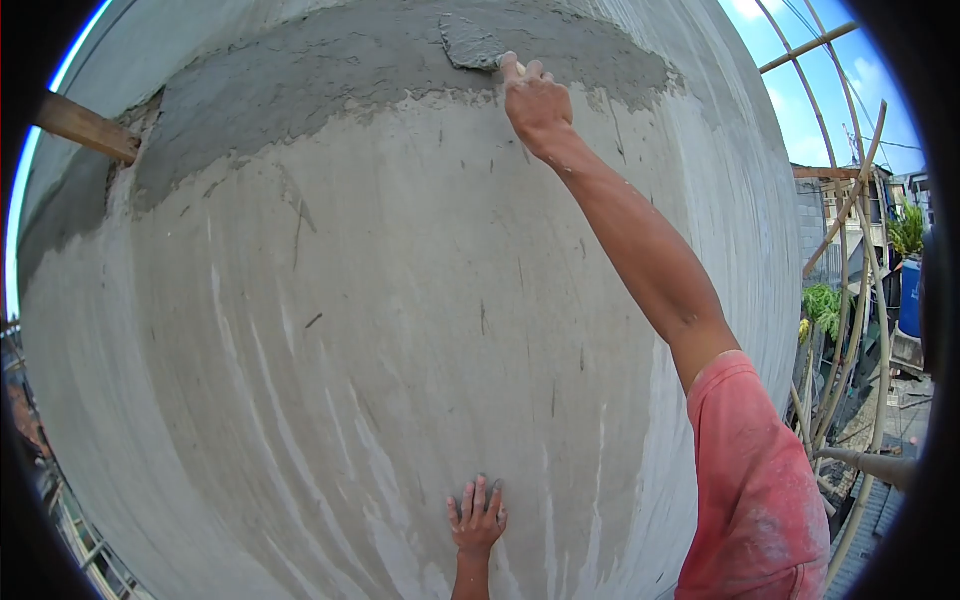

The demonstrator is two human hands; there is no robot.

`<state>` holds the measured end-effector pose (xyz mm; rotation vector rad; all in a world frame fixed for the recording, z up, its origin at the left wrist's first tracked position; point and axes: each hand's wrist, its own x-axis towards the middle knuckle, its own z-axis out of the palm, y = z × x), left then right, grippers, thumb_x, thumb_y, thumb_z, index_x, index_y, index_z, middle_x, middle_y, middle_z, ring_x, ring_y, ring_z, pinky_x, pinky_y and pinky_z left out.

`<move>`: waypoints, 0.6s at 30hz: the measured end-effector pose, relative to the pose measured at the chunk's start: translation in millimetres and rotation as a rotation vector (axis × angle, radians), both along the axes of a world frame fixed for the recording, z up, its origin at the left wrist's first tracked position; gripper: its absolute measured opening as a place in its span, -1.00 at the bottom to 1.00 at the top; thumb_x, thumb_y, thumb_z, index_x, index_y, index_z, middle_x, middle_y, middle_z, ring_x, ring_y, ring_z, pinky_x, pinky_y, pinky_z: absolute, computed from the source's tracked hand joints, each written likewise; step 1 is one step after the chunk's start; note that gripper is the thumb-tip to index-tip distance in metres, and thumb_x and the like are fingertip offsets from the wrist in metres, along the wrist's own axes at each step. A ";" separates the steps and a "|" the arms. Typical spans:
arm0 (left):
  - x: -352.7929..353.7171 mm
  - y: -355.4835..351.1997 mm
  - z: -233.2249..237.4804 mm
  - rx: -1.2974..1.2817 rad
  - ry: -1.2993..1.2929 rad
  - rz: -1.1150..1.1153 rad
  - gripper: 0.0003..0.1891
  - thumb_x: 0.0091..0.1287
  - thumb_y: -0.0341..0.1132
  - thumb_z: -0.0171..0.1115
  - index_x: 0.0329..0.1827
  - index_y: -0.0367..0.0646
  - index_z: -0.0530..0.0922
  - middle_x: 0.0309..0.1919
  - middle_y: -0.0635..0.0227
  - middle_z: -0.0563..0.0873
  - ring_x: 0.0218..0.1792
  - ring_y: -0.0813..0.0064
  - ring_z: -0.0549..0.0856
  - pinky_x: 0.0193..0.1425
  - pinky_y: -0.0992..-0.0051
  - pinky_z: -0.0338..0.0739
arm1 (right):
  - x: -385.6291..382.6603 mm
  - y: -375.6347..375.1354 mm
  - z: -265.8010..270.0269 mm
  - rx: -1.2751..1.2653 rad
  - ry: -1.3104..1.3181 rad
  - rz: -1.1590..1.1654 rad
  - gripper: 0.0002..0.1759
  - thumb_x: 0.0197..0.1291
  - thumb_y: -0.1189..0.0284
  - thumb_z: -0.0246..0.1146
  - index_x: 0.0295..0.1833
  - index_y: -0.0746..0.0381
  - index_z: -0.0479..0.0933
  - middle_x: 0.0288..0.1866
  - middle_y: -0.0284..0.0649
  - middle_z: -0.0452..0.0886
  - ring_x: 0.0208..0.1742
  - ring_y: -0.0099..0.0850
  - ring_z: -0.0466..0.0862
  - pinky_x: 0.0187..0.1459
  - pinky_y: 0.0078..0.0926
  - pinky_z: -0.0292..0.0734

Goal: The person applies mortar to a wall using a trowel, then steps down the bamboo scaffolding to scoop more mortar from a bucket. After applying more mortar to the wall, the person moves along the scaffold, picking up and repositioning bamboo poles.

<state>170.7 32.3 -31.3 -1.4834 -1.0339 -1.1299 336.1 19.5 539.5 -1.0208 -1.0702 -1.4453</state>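
Observation:
High on the wall, my right hand (540, 100) is wrapped round the handle of a trowel (472, 44). Grey mortar coats the visible side of its blade, which lies against a band of wet mortar (330, 62) spread across the upper wall. Low down, my left hand (479, 518) lies flat on the bare wall (400, 300) with its fingers spread and nothing in it. Most of the trowel's handle is hidden inside my right fist.
A wooden beam (88, 128) sticks out of the wall at the upper left. Bamboo scaffolding poles (845, 310) stand at the right. Beyond them are a blue barrel (910, 298), green plants (822, 308) and corrugated roofing (872, 520) far below.

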 end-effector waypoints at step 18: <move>1.3 2.3 -4.7 0.001 0.012 0.034 -0.67 0.24 -0.13 -0.09 -0.08 0.11 0.62 0.23 0.27 0.43 0.34 0.30 0.26 0.42 0.04 -0.06 | 16.4 -22.2 -6.2 -0.218 -0.019 0.137 -0.64 0.23 0.48 -0.09 0.14 0.29 0.29 -0.13 0.05 0.52 -0.16 -0.10 0.63 -0.23 -0.30 0.57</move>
